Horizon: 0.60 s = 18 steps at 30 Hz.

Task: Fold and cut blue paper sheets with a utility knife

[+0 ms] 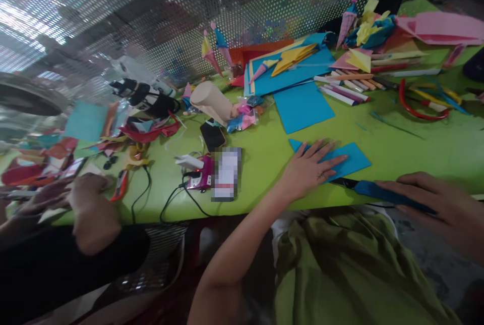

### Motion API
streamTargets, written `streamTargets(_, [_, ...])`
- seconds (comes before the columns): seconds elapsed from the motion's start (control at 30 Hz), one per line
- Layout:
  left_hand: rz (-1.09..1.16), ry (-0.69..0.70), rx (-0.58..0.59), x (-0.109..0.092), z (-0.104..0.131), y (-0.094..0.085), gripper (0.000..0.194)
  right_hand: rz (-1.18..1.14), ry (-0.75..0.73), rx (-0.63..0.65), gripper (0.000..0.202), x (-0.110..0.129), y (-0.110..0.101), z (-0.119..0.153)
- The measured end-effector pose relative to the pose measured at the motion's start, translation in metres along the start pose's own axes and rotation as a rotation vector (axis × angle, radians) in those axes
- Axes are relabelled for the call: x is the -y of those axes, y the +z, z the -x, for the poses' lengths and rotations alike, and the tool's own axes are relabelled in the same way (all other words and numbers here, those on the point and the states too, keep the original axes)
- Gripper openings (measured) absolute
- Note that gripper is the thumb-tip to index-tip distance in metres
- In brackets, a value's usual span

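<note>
My left hand (308,171) lies flat with fingers spread on a piece of blue paper (353,156) near the table's front edge. It holds the sheet down; a blue corner shows left of the fingertips. My right hand (431,199) is closed on the handle of a blue utility knife (381,194). The knife's dark blade points left and touches or lies close to the paper's lower edge, just beside my left hand. Part of the paper is hidden under my palm. Just beyond it lies a blue square sheet (304,108).
A phone (227,173) and a purple power adapter (200,173) with cables lie left of my arm. Behind are stacked blue sheets (291,70), several markers (348,94), and red-handled scissors (423,108). Another person's hands (88,188) work at the far left.
</note>
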<state>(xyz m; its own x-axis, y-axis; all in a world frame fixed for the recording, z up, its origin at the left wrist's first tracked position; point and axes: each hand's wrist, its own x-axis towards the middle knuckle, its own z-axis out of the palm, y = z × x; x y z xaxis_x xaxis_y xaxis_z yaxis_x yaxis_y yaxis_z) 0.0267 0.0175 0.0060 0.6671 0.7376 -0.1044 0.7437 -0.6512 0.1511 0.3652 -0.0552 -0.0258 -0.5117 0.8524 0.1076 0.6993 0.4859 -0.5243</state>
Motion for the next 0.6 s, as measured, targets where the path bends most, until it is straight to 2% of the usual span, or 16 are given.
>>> streamTargets(0.23, [0.005, 0.012, -0.021, 0.001, 0.0, 0.001, 0.055, -0.019, 0.048, 0.033, 0.05, 0.009, 0.001, 0.001])
streamTargets(0.33, [0.003, 0.003, -0.02, -0.001, 0.0, 0.001, 0.054, -0.014, 0.023, 0.018, 0.049, 0.016, 0.006, 0.0])
streamTargets(0.47, [0.002, -0.007, 0.004, -0.002, 0.001, -0.008, 0.053, -0.01, -0.02, -0.017, 0.046, 0.028, 0.01, -0.009])
streamTargets(0.6, [-0.002, 0.042, 0.034, 0.005, 0.001, -0.015, 0.053, -0.004, -0.041, -0.019, 0.046, 0.027, 0.01, -0.01])
